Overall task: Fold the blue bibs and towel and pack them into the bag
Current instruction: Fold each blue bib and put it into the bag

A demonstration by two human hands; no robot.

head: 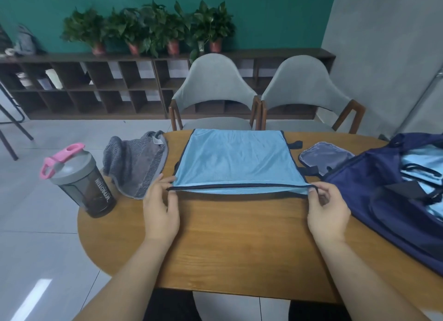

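Both forearms reach in from 6 o'clock over the oval wooden worktop (239, 236). The left hand (160, 200) and right hand (328, 210) each have a closed grip, thumb and fingers pinching one near corner of the light-blue mesh bib with dark navy binding (237, 160). The bib lies at the middle of the worktop, its bound near hem drawn taut between the two hands and raised a little above a layer beneath. This looks like a fold in progress. To do it well, both corners should travel together and level, so the hem lands square on the far edge at 12 o'clock, with the side straps tucked inside before flattening. The far hem already reaches the worktop's rim by two grey upholstered chairs (213, 85), so overshooting could drop cloth off the edge. At 9 o'clock a grey striped terry towel (136, 162) lies rumpled just beside the bib, and a smoke-grey shaker bottle with a pink cap (81, 184) stands beyond it near the rim. At 3 o'clock sit a small grey-blue pouch (323, 155) and the open navy fabric bag (383, 208), with folded light-blue pieces (419, 169) inside. Bare wood towards 6 o'clock leaves room to work.
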